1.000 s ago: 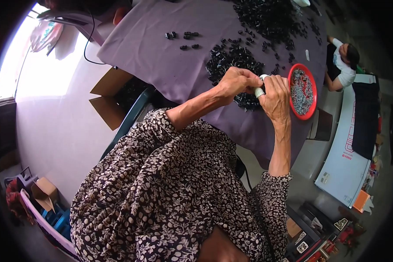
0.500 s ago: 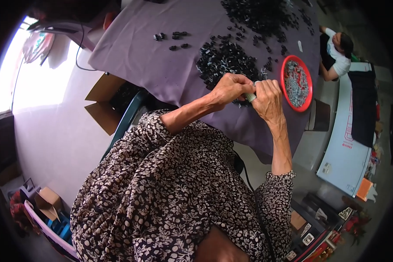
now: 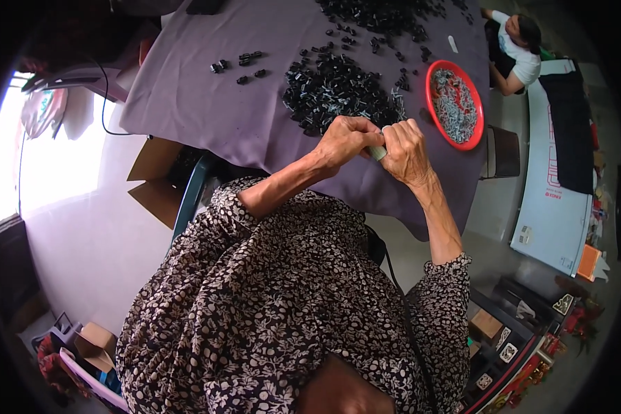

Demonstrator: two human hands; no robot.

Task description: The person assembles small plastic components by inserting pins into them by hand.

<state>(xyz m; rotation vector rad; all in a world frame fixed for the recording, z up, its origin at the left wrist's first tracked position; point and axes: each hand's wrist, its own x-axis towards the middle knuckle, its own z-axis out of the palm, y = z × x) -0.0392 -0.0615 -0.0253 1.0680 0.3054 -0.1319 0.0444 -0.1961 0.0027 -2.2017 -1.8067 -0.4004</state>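
My left hand (image 3: 343, 143) and my right hand (image 3: 407, 153) meet over the near edge of the purple-covered table (image 3: 207, 103). Both are closed, with fingertips and thumbs pinched together. A small pale green piece (image 3: 377, 152) shows between them; its kind is unclear, and the fingers hide anything else they hold. Just beyond my hands lies a heap of small black parts (image 3: 331, 90) mixed with grey bits. To the right of it stands a red round tray (image 3: 431, 103) full of small grey pieces.
A larger heap of black parts (image 3: 386, 17) lies farther back, and a few black parts (image 3: 250, 58) sit apart on the left. A flat white strip (image 3: 452, 43) is near the tray. Another person (image 3: 517, 52) sits beyond the right edge. An open cardboard box (image 3: 152, 162) stands at left.
The view has shifted, so the table and its contents appear farther left and higher. My hands stay pinched together around the pale green piece, with the fingers slightly turned.
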